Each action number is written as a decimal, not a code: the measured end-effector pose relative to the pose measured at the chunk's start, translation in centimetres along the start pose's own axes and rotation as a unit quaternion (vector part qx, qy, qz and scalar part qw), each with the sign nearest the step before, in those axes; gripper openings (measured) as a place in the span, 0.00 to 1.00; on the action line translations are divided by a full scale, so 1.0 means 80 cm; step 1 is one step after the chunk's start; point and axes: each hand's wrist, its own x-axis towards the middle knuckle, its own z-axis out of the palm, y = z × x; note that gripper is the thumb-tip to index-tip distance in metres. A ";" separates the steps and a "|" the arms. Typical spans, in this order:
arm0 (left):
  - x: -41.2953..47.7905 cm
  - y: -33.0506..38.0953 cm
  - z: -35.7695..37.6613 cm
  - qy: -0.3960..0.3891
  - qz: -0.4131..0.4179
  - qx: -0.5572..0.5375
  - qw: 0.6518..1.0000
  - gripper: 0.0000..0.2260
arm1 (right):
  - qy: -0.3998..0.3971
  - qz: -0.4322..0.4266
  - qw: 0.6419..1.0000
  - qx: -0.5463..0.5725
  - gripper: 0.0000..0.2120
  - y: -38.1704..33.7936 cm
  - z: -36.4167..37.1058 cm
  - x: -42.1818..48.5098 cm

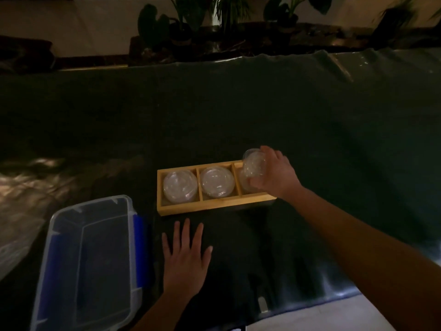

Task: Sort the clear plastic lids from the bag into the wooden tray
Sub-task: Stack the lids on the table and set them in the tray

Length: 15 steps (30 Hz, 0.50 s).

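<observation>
A wooden tray [214, 207] with three compartments lies on the dark table. Clear plastic lids [180, 186] fill its left compartment, and more clear lids [216, 182] fill the middle one. Over the right compartment my right hand [274, 179] grips a tilted stack of clear lids [254, 165]; a few lids under it are partly hidden. My left hand [185, 256] rests flat on the table in front of the tray, fingers spread, holding nothing. The crumpled clear bag [14, 252] lies at the far left edge.
A clear plastic bin [88, 261] with blue latches stands at the near left, beside my left hand. The table is covered with dark sheeting [238, 111]. Potted plants [191, 22] stand behind the far edge. The table's near right corner [346, 297] meets pale floor.
</observation>
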 end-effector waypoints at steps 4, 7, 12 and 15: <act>0.000 0.000 0.007 0.048 0.005 0.016 0.999 0.29 | -0.011 -0.014 0.999 -0.043 0.51 0.014 0.019 0.022; 0.000 0.001 0.006 0.057 0.001 0.011 0.998 0.30 | -0.018 -0.026 0.997 -0.064 0.52 0.019 0.028 0.024; 0.003 0.000 0.005 0.054 -0.004 0.017 0.998 0.30 | -0.015 -0.081 0.993 -0.085 0.51 0.030 0.040 0.018; 0.002 0.002 0.004 0.062 -0.001 0.013 0.998 0.30 | -0.023 -0.078 0.994 -0.072 0.53 0.036 0.043 0.014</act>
